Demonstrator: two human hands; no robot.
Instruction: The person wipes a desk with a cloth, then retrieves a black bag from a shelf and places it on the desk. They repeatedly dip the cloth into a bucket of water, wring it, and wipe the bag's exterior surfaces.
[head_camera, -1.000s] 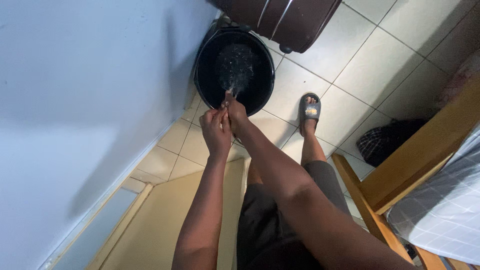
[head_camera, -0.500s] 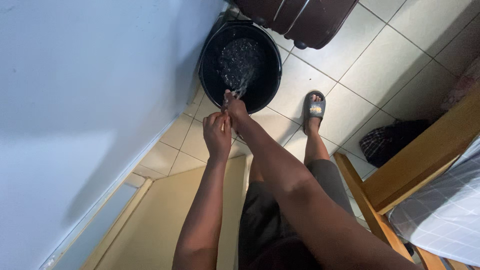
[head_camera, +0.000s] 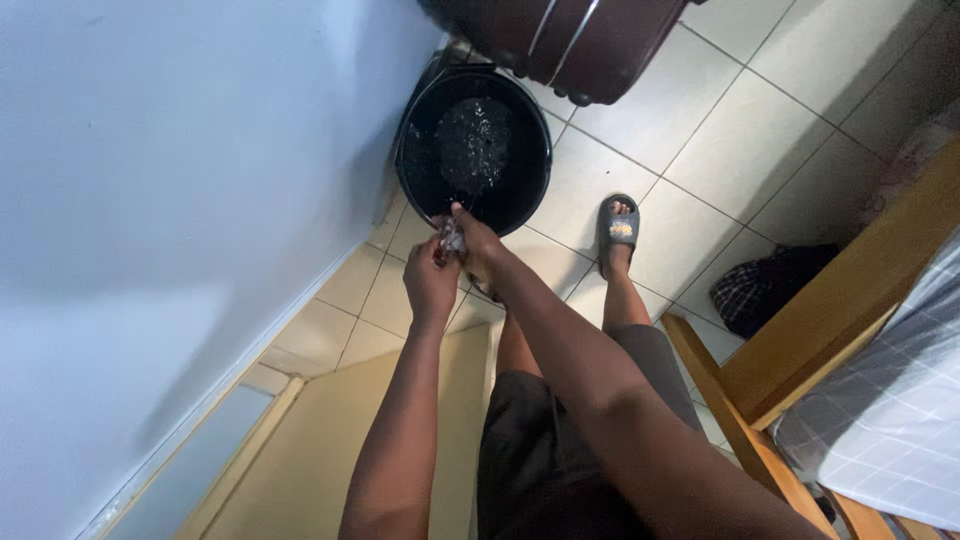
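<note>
Both my hands are held out together above the near rim of a black bucket (head_camera: 520, 190) that stands on the tiled floor. My left hand (head_camera: 430, 285) and my right hand (head_camera: 478, 245) pinch a small crumpled scrap (head_camera: 452, 238), pale and shiny, between their fingers. Inside the bucket lies a dark glistening mass (head_camera: 472, 140), possibly a wet bag or water. My legs and one foot in a grey slipper (head_camera: 620, 225) show below the hands.
A white wall (head_camera: 180, 200) fills the left side. A dark red suitcase (head_camera: 580, 40) stands behind the bucket. At the right are a wooden bed frame (head_camera: 830, 320) with a checked mattress (head_camera: 890, 400) and a dark cloth (head_camera: 770, 285) on the floor.
My hands stay together over the bucket's rim, still working the small scrap. The view has shifted slightly; the bucket sits in much the same place.
</note>
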